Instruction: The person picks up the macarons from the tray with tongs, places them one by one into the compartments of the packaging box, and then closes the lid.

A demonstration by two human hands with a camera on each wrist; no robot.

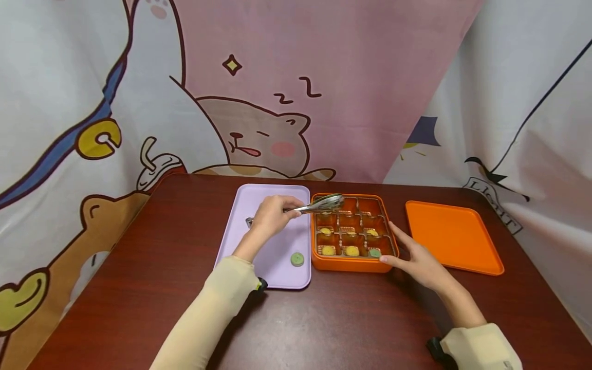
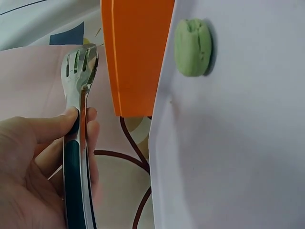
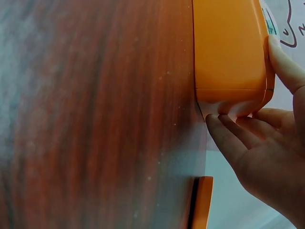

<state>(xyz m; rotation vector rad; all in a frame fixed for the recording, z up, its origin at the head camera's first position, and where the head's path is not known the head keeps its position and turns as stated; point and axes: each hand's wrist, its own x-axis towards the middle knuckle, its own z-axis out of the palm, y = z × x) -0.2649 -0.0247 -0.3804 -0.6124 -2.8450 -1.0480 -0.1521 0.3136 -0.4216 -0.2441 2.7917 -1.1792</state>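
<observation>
Head view: the left hand (image 1: 270, 216) grips metal tongs (image 1: 319, 205) over the orange compartment box (image 1: 353, 264), beside a purple tray (image 1: 273, 198) on the worktop (image 1: 139, 288).

Left wrist: fingers curl round the tongs; a green macaron (image 2: 193, 46) lies on the tray.

Right wrist: the right hand (image 3: 267, 152) touches the box's corner, fingers straight.

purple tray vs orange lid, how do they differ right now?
The purple tray lies left of the orange box, touching it; the orange lid lies apart on the right. The purple tray carries one green sweet; the orange lid carries nothing. The left hand, gripping tongs, is over the purple tray; no hand is over the orange lid. Both lie flat on the table and are rounded rectangles.
</observation>
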